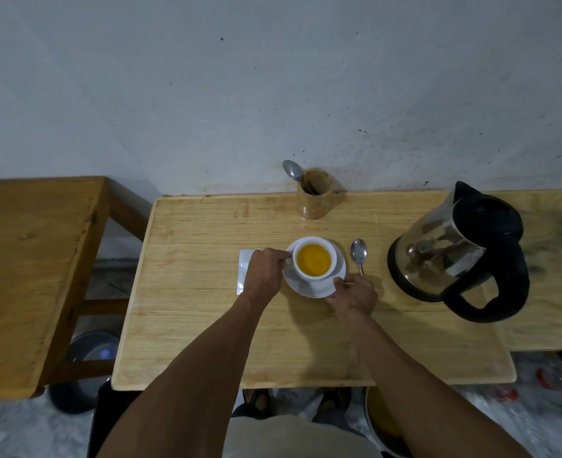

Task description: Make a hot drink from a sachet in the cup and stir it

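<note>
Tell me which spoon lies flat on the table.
The spoon right of the saucer, bowl pointing away from the person, handle by the right hand. The other spoon stands upright in the wooden holder by the wall.

White cup (314, 262) of orange drink on saucer (312, 289), left hand (264, 271) apparently at its handle, right hand (354, 294) gripping saucer rim

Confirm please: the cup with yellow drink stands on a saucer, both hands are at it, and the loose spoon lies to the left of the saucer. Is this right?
Not quite. In the head view the spoon lies right of the saucer, between it and the kettle. The rest holds: the cup of yellow drink stands on the saucer, with the left hand and right hand at it.
</note>
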